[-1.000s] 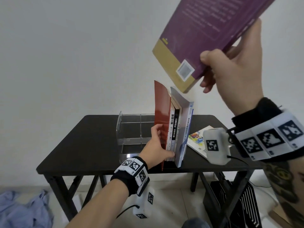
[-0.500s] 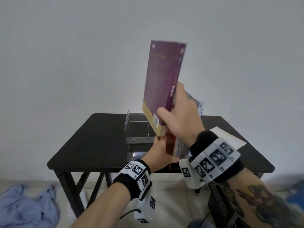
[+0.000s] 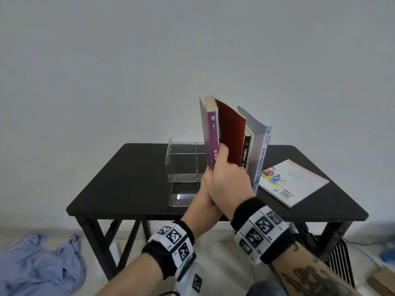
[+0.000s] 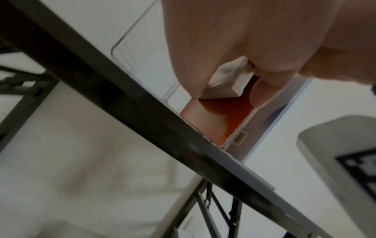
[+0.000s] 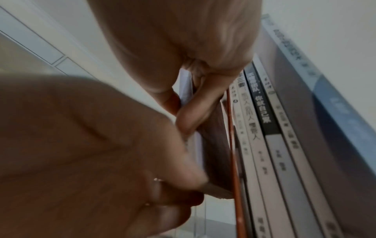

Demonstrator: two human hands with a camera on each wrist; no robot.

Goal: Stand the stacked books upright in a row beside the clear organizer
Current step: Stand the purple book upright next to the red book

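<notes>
The right hand (image 3: 228, 180) grips the purple book (image 3: 212, 135), upright at the row's organizer (image 3: 181, 165) end; the left hand (image 3: 204, 199) steadies it, its fingers hidden. One white book (image 3: 292, 182) lies flat.

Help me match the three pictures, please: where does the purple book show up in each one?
Head: the purple book stands upright at the middle, at the left end of the row, beside the clear organizer.
Left wrist: only its pale bottom corner shows, upper middle, below the fingers.
Right wrist: a dark sliver at the middle, between the fingers.
Shared landmark: the red book, right next to it.
</notes>
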